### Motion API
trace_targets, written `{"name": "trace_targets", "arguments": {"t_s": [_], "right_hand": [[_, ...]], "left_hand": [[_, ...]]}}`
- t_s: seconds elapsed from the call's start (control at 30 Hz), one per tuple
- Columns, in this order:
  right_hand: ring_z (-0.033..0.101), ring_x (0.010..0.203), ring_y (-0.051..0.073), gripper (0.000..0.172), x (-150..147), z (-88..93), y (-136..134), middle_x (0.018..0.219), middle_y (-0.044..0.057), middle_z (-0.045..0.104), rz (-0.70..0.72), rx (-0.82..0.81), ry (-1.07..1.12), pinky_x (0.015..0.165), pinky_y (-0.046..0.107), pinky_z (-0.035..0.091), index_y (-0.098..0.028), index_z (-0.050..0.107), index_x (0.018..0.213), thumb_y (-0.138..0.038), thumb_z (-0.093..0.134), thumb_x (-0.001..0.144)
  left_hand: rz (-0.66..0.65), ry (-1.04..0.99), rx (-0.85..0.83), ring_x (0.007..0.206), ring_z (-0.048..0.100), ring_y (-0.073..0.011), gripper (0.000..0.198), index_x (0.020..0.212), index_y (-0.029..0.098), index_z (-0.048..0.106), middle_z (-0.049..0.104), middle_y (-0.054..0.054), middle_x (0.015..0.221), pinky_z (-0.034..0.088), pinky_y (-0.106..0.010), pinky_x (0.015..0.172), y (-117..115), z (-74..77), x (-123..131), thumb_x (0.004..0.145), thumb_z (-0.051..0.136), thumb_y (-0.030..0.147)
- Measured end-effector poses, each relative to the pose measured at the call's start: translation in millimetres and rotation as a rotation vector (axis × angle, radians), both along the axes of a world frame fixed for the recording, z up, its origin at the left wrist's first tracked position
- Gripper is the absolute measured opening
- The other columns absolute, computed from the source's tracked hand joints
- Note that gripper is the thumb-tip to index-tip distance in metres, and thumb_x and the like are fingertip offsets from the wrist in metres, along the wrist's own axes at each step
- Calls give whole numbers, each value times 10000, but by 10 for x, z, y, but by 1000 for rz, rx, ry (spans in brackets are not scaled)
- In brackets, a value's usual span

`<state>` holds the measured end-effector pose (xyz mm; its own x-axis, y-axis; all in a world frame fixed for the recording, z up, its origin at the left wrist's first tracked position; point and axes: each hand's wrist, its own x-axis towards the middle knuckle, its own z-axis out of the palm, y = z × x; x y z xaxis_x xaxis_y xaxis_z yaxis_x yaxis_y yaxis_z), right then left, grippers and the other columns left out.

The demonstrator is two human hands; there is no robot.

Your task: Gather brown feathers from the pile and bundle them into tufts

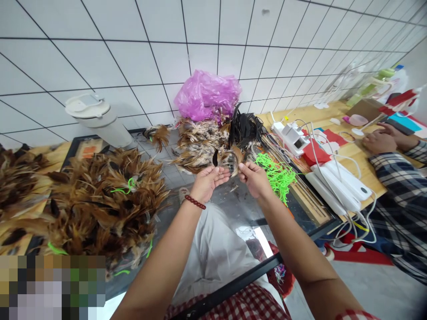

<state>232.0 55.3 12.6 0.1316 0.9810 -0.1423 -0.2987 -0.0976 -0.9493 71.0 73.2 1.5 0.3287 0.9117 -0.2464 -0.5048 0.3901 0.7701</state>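
Over the glass-topped table my left hand [208,181], with a dark red bead bracelet at the wrist, pinches a small dark feather [215,157] between thumb and fingers. Its other fingers are stretched out. My right hand [256,178] is closed, thumb against finger, on a brown feather [239,154]. A pale tuft of feathers [229,161] shows between the two hands; which hand bears it I cannot tell. Just behind lies a heap of mottled feathers [196,144]. To the right of my right hand is a tangle of bright green cord [276,175].
Brown feather bundles [103,204], some tied with green cord, cover the left side. A white lidded cup [103,120], a pink plastic bag [208,95] and black feathers [245,129] stand along the wall. A white power strip [292,138] and cables lie right, near another person's hands [382,140].
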Motion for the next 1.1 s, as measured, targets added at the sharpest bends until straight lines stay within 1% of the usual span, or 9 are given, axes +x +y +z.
{"name": "trace_targets", "arguments": {"t_s": [0.17,0.3,0.5,0.63,0.73,0.83,0.9,1.0,1.1], "right_hand": [[454,470,63,346,-136,-22,-38,590,-12,583,38,-57,33,448,199,347,-163,551,620,-430,771,603],[377,463,61,330,-176,-119,-40,507,-47,479,1,60,-163,455,207,290,-168,526,578,-418,724,663],[358,540,86,304,-145,-254,-5,561,-41,430,-52,213,-414,518,234,288,-175,532,594,-420,666,714],[369,573,99,273,-141,-273,0,599,-28,434,-65,253,-498,543,241,296,-183,529,587,-392,638,724],[386,602,111,200,-163,-229,-17,632,-17,462,-33,237,-435,563,244,318,-190,573,677,-378,596,742],[353,562,100,178,-188,-152,-50,615,-30,455,81,172,-267,536,240,294,-187,608,823,-344,576,747],[365,563,95,171,-191,-108,-71,625,-30,474,182,171,-183,542,240,293,-179,606,822,-326,592,736],[399,588,98,200,-167,-81,-79,630,-21,494,282,197,-174,562,243,305,-172,573,699,-361,617,749],[341,539,89,378,-131,-80,-69,547,-39,403,218,188,-242,534,243,279,-177,482,542,-448,606,775]], "left_hand": [[-8,79,-57,726,694,-185,133,770,90,606,698,-100,770,552,-351,752,-5,17,27,807,624,216],[-59,172,-78,619,677,-165,137,788,86,607,677,-85,685,559,-290,622,-1,21,36,810,615,221],[-225,185,2,574,643,-133,247,831,77,639,673,-86,723,542,-253,539,-13,28,-31,756,679,309],[-303,241,75,494,583,-103,286,686,85,628,622,-45,611,501,-221,467,-28,8,-40,694,726,354],[-228,276,128,420,513,-77,313,593,98,596,558,-14,508,424,-186,392,-31,-27,-1,687,724,368],[-104,256,157,425,502,-71,306,597,112,590,556,-7,511,403,-179,390,-31,-48,36,696,711,374],[-81,241,155,432,506,-72,308,606,116,589,561,-5,522,403,-181,393,-31,-45,40,688,716,384],[-146,224,131,433,512,-74,332,608,113,596,567,-4,527,410,-182,394,-35,-22,14,641,747,406],[-313,229,106,443,528,-77,338,606,105,613,582,-15,539,433,-182,409,-46,2,-21,619,764,407]]}}
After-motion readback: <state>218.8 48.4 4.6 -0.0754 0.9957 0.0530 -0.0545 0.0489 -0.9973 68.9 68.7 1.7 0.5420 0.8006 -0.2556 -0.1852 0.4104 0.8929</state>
